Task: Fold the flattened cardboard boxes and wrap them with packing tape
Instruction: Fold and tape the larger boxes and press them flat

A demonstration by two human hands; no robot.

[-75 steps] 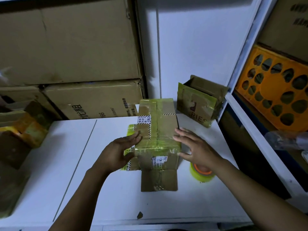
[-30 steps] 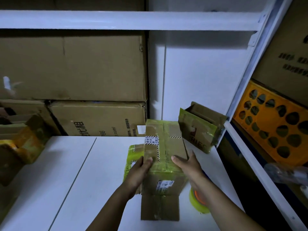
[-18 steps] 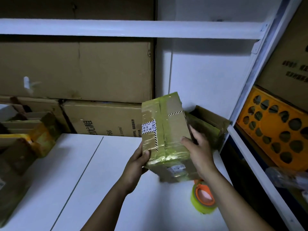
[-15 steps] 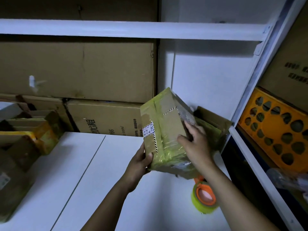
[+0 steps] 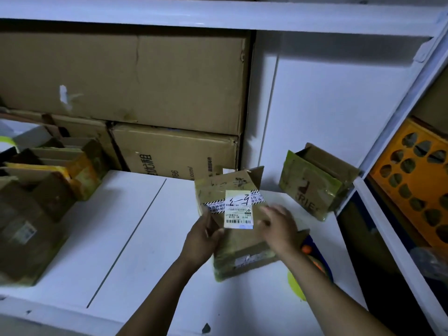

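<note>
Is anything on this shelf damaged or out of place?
Yes. The big carton at the back has a white torn patch on its left side and a crease down its front. The taped box that the left hand grips, with the right hand on it, has a flap sticking up at its far end.

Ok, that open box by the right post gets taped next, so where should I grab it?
Take the open box by the top edge of its green-taped front wall, pinching it through the open mouth. Come from the front and above, probably with the right hand. The wall is behind it and the shelf post is close on its right, so those sides look blocked.
</note>
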